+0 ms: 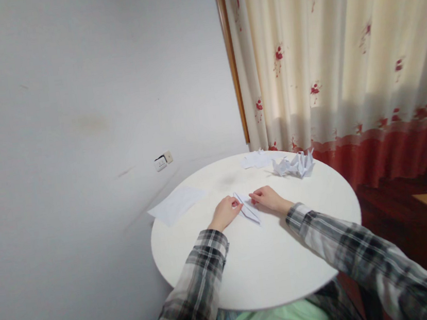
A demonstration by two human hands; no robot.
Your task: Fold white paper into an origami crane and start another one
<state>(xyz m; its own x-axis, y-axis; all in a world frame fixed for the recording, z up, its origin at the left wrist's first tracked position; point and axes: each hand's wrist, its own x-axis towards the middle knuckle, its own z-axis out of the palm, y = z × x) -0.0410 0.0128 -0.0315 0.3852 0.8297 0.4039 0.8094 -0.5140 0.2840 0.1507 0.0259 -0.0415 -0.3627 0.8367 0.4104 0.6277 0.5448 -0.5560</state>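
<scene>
A small piece of folded white paper (249, 210) lies on the round white table (265, 268), with creased layers along its length. On its left side my left hand (227, 211) is closed, thumb and fingertips pinching the paper's edge. My right hand (268, 198) rests at the opposite side with its fingers curled together, the fingertips at the paper's upper right edge. Both wrists come out of plaid sleeves.
Several folded paper figures (297, 164) stand at the table's back right, beside loose paper pieces (256, 159). A flat white sheet (176, 204) overhangs the left edge. The wall with a socket (160, 163) borders the left; a floral curtain (344, 87) hangs behind.
</scene>
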